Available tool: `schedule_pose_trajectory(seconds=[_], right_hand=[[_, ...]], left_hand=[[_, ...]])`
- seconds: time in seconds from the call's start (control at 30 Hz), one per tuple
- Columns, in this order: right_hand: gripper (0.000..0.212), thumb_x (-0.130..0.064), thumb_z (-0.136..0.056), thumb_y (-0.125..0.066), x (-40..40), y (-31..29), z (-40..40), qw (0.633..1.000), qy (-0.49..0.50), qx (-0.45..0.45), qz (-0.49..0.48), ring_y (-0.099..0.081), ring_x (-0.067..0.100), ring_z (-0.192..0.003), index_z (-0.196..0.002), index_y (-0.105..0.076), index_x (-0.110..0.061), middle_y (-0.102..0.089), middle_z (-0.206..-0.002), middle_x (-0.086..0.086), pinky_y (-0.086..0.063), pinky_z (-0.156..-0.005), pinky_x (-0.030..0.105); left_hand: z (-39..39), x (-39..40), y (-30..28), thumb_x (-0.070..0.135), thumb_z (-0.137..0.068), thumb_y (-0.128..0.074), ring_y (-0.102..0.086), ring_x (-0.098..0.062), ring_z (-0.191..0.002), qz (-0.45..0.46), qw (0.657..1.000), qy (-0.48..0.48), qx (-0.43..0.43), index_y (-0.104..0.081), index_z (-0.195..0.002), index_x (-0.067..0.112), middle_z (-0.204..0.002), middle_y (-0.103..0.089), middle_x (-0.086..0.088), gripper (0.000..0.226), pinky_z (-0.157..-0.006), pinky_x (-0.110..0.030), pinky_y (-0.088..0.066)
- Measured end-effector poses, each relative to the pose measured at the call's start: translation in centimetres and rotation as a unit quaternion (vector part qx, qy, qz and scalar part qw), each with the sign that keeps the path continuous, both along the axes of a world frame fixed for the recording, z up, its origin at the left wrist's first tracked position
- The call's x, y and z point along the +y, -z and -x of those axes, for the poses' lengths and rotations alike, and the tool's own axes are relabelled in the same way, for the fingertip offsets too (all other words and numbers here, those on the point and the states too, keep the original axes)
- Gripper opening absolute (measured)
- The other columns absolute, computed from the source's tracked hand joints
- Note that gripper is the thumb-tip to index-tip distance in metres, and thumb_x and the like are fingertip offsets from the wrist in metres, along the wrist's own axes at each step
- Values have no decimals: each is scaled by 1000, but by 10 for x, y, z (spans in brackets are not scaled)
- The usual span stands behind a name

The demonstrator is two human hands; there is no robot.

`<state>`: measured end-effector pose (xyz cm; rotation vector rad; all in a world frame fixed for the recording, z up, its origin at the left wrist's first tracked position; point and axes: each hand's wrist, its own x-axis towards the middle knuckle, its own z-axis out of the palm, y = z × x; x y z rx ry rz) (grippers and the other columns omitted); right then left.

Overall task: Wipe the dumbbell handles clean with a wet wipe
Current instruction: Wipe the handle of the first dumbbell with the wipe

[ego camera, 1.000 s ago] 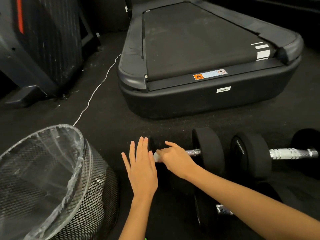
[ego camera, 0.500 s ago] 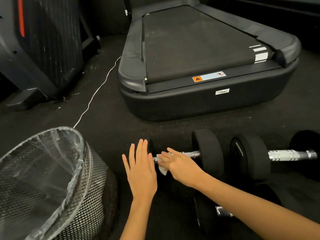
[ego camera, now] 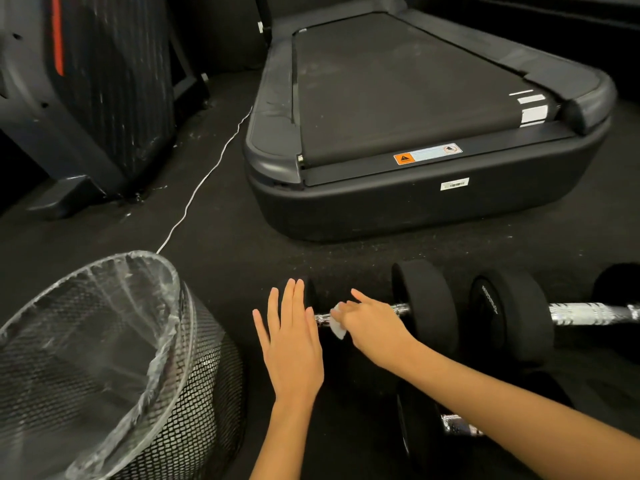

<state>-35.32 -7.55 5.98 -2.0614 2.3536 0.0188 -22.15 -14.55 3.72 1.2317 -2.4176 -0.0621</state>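
Right hand [ego camera: 375, 327] with white wipe [ego camera: 337, 325] on dumbbell handle [ego camera: 398, 309], left hand [ego camera: 294, 337] flat alongside.

Three dumbbells [ego camera: 424, 306] [ego camera: 554, 315] [ego camera: 450, 424], one wipe [ego camera: 337, 327], one mesh bin [ego camera: 114, 372], one treadmill [ego camera: 415, 133], two hands [ego camera: 294, 344] [ego camera: 375, 327].

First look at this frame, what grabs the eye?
The two bare hands at bottom centre: the right hand presses a white wet wipe on a dumbbell's chrome handle, the left hand lies flat and open beside it. A big black treadmill fills the top, a plastic-lined mesh bin sits bottom left.
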Motion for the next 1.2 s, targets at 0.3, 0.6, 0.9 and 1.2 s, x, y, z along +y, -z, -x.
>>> schedule_pose_trajectory(seconds=[0.3,0.6,0.9,1.2], right_hand=[[52,-8,-90,-62,2,6,2,999,-32,-22,16,-44,19,-136,-139,-47,-15,-49,-145,6,-7,-120,31],[42,-7,-91,-58,-1,3,-4,1000,3,-7,-23,-53,23,-123,-131,-50,-11,-56,-129,8,-41,-107,37],[45,-9,-97,-49,10,-1,-4,997,58,39,-20,-51,24,-127,-141,-42,-4,-55,-136,11,-17,-121,36],[65,-10,-96,-53,12,1,-2,999,38,18,-21,-28,26,-145,-153,-21,-7,-33,-155,13,-1,-121,38]], left_hand=[[0,0,0,29,-101,-34,-23,-19,-147,4,1000,2,8,-34,-149,23,-156,-35,2,49,-119,-51,-18],[1,-1,0,31,-103,-26,-24,-20,-147,13,1000,1,5,-35,-149,23,-155,-36,1,48,-119,-50,-19],[1,0,-4,36,-100,-20,-25,-19,-146,8,1000,8,18,-36,-148,24,-154,-37,3,52,-118,-50,-18],[5,3,-10,31,-101,-23,-23,-20,-147,9,1000,1,24,-39,-147,23,-155,-37,2,49,-120,-54,-13]])
